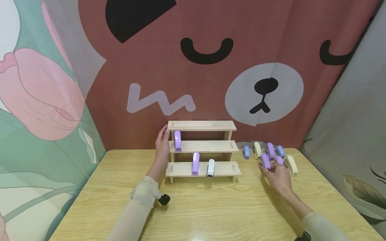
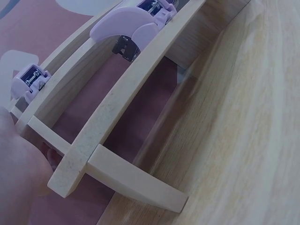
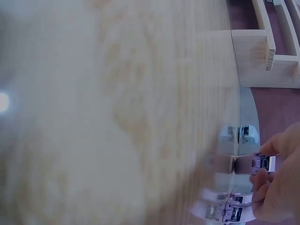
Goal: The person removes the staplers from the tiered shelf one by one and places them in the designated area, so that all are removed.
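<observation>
In the head view my right hand [image 1: 278, 179] pinches a purple mini stapler [image 1: 265, 161] at the right of the table. The right wrist view shows that stapler [image 3: 257, 163] between thumb and fingers. My left hand [image 1: 163, 149] grips the left end of a three-tier wooden display stand [image 1: 205, 125]; some of its fingers are hidden behind the side. On the stand's middle tier a purple stapler [image 1: 177, 141] stands at the left. The bottom tier bears another purple stapler [image 1: 195, 164] and a white stapler [image 1: 210, 168].
Around my right hand stand two blue staplers [image 1: 246, 152], two cream staplers [image 1: 291, 164] and two more purple staplers [image 1: 270, 150]. The wooden table [image 1: 205, 211] meets a bear-print curtain [image 1: 205, 83] behind the stand. A grey curtain [image 1: 356, 117] hangs along the right side.
</observation>
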Demonstrator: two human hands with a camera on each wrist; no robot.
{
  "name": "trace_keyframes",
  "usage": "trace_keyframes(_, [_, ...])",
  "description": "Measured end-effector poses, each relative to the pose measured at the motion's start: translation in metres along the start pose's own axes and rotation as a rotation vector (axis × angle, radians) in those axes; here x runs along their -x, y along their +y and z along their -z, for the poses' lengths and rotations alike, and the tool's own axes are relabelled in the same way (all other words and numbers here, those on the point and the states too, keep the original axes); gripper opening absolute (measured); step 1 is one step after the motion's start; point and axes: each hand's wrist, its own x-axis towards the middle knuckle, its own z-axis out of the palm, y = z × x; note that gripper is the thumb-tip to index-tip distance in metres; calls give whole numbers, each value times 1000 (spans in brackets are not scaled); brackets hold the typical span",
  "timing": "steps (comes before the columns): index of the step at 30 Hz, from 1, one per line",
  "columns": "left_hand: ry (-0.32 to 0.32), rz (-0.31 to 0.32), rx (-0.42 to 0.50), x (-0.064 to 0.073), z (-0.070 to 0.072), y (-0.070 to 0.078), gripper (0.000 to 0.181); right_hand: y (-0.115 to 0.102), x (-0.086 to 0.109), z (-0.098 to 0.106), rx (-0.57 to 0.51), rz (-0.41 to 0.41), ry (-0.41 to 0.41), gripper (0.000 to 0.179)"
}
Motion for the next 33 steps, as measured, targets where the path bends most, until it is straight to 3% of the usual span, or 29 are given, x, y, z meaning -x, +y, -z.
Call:
trace_keyframes(7, [6,-1,-1,1,0,0,55,4,3,4,77,-94,-82,38])
trace_keyframes(18, [1,3,-1,1,0,0,55,3,4,14,133,-131,-212,28])
trace_keyframes(29, [1,10,-8,3,2,2,56,-2,7,22,167,-107,-209,19])
trace_keyframes(33, [-21,20,8,4,1,5,57,-9,8,27,193,-77,-129,21])
